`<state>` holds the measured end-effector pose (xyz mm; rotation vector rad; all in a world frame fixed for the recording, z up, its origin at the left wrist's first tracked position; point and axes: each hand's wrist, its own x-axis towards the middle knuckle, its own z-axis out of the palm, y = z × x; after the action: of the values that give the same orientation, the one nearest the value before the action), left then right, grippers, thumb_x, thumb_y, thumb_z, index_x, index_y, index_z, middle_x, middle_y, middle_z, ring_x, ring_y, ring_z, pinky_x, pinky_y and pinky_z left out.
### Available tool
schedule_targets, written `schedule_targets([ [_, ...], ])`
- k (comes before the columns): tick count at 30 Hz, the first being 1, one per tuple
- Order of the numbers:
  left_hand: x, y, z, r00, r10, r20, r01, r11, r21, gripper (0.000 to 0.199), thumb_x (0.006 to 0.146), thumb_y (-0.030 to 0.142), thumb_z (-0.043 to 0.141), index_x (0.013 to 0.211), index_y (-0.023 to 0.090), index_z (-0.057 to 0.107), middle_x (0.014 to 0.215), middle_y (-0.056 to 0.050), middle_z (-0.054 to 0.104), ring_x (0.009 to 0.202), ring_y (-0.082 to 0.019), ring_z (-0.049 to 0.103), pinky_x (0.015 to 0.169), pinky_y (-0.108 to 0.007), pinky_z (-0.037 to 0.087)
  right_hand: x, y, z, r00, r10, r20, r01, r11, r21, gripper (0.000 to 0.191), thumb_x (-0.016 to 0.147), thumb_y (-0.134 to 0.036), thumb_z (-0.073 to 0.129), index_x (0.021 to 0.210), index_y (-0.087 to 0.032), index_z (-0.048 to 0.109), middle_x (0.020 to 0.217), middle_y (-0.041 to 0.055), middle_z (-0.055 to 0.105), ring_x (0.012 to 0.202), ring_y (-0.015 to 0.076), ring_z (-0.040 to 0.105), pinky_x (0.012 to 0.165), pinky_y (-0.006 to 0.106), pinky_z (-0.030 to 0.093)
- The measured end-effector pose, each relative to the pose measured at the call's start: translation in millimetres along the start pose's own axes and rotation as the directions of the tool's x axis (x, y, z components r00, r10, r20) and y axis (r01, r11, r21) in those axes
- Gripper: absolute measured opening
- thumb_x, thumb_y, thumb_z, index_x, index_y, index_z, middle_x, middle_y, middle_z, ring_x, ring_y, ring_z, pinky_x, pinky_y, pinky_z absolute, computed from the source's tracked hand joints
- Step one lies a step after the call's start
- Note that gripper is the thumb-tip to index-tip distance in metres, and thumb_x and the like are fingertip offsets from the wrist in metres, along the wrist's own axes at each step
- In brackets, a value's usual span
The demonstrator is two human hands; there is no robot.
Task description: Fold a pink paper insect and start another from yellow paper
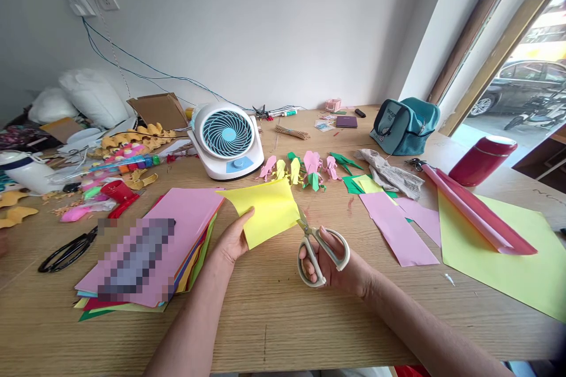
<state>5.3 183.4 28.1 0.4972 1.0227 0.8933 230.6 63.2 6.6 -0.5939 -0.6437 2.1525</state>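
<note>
My left hand (236, 237) pinches the lower left edge of a yellow sheet of paper (267, 212), its thumb on top. The sheet is held up above the table and curls at its left corner. My right hand (338, 262) has its fingers through the handles of cream-handled scissors (312, 253). The handles are spread apart, and the blades meet the right edge of the yellow sheet. Behind the sheet stand small folded paper figures in pink (312, 161), yellow (295, 171) and green (313, 181).
Left: a stack of coloured paper (186, 212) and black-handled scissors (71, 252). Behind: a white fan (227, 138). Right: pink paper pieces (400, 230), a grey cloth (391, 174), a large yellow-green sheet (508, 265), a rolled red sheet (481, 212), a red flask (483, 160) and a teal bag (407, 126).
</note>
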Motion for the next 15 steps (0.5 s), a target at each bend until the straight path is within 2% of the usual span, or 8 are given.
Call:
schedule_targets([
  [4,0.4,-0.5,0.1,0.999,0.046,0.008,-0.046,0.999,-0.009,0.037,0.09,0.024,0.061,0.125,0.013,0.06,0.103,-0.013,0.075,0.09,-0.023,0.074,0.082,-0.033,0.06,0.9,0.7,-1.7,1.0,0.004,0.007,-0.004,1.0,0.006,0.06,0.088,-0.07,0.045,0.092,-0.013,0.064,0.071,0.0056,0.065,0.06,0.0147,0.06,0.056,0.025,0.039],
  [10,2.2,0.9,0.6,0.986,0.149,-0.072,-0.154,0.987,-0.056,0.033,0.088,0.025,0.063,0.12,0.016,0.062,0.1,-0.01,0.076,0.094,-0.023,0.073,0.088,-0.033,0.059,1.7,2.2,-2.5,1.0,0.002,0.017,-0.001,1.0,-0.011,0.063,0.089,-0.07,0.042,0.092,-0.011,0.065,0.071,0.0063,0.065,0.058,0.0143,0.061,0.056,0.025,0.04],
  [15,7.1,1.7,-4.3,0.982,0.144,-0.121,-0.15,0.988,-0.041,0.031,0.087,0.024,0.065,0.117,0.014,0.064,0.094,-0.012,0.077,0.09,-0.024,0.074,0.086,-0.034,0.06,2.4,3.7,-4.6,0.999,0.024,0.034,-0.023,1.0,-0.019,0.064,0.089,-0.07,0.043,0.093,-0.011,0.065,0.072,0.0066,0.066,0.059,0.0146,0.063,0.058,0.025,0.043],
])
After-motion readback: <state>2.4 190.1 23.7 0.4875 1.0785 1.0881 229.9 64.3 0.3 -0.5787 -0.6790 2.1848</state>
